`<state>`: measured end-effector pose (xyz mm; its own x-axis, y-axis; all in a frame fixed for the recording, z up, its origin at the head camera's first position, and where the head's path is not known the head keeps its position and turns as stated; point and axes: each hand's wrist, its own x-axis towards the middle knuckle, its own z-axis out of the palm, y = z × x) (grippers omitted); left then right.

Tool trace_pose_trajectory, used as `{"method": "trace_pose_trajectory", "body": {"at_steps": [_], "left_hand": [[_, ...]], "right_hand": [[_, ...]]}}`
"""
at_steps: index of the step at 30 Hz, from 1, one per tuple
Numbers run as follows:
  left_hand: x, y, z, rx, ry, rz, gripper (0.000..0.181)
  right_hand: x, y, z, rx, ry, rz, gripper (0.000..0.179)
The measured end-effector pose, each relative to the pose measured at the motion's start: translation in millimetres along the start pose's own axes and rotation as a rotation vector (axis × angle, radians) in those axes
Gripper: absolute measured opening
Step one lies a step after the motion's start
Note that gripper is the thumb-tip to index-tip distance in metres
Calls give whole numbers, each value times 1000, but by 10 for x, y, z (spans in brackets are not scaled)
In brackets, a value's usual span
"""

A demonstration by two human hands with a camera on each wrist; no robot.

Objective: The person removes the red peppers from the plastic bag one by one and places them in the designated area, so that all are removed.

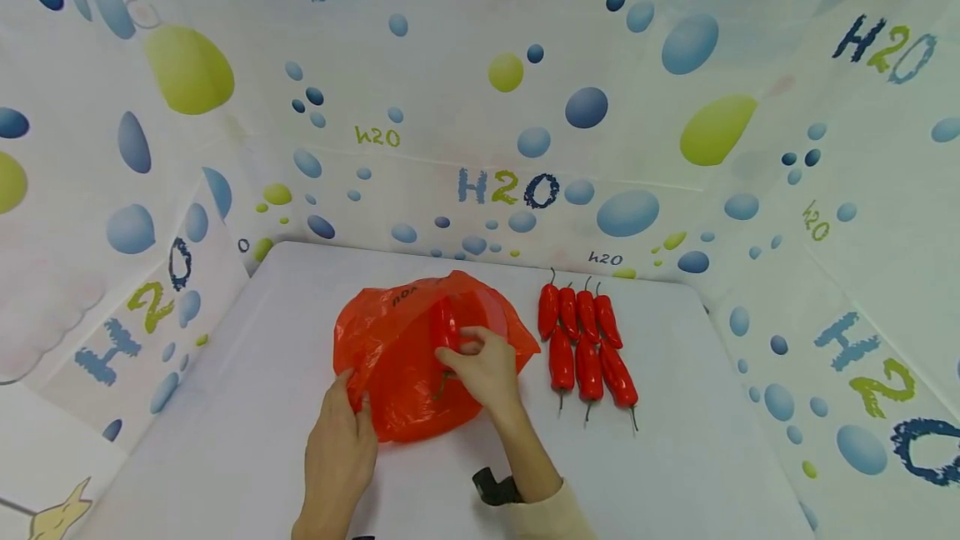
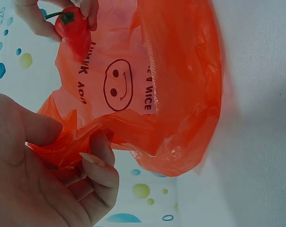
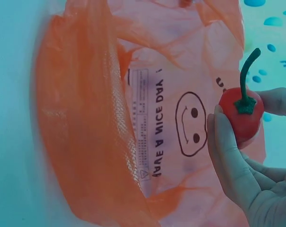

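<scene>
An orange-red plastic bag [image 1: 408, 402] lies on the table with its mouth spread toward me; a printed smiley face [image 2: 118, 85] shows on its inner wall. My left hand [image 1: 341, 440] pinches the bag's rim between thumb and fingers at its near left side. Between the thumb and fingers of my right hand [image 1: 486, 367] is a red chili pepper [image 3: 242, 123], held at the bag's opening. Its green stem [image 3: 248, 71] points back toward my wrist. The pepper's far end is hidden in the right wrist view.
Right of the bag, several red chili peppers [image 1: 588, 369] lie side by side in two rows on the white table [image 1: 690, 440]. A patterned sheet [image 1: 420, 90] with blue and green dots forms walls at the back and both sides. A dark wrist device [image 1: 495, 488] sits by my right wrist.
</scene>
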<state>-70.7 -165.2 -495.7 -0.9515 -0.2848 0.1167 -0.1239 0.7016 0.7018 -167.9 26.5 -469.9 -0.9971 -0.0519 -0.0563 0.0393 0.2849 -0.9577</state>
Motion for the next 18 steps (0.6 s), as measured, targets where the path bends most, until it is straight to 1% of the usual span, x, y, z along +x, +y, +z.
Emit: {"method": "trace_pose_trajectory", "body": {"at_steps": [6,11,18], "left_hand": [[-5,-1,8,-4,-2,0,51],[-9,0,10,-5,8,1,50],[-11,-13,28,-9,32,29,49]], "right_hand": [[-29,1,-77,-16,11,3,57],[-63,-20,-136,-1,11,3,55],[-120,-53,-190,7,26,-7,55]]}}
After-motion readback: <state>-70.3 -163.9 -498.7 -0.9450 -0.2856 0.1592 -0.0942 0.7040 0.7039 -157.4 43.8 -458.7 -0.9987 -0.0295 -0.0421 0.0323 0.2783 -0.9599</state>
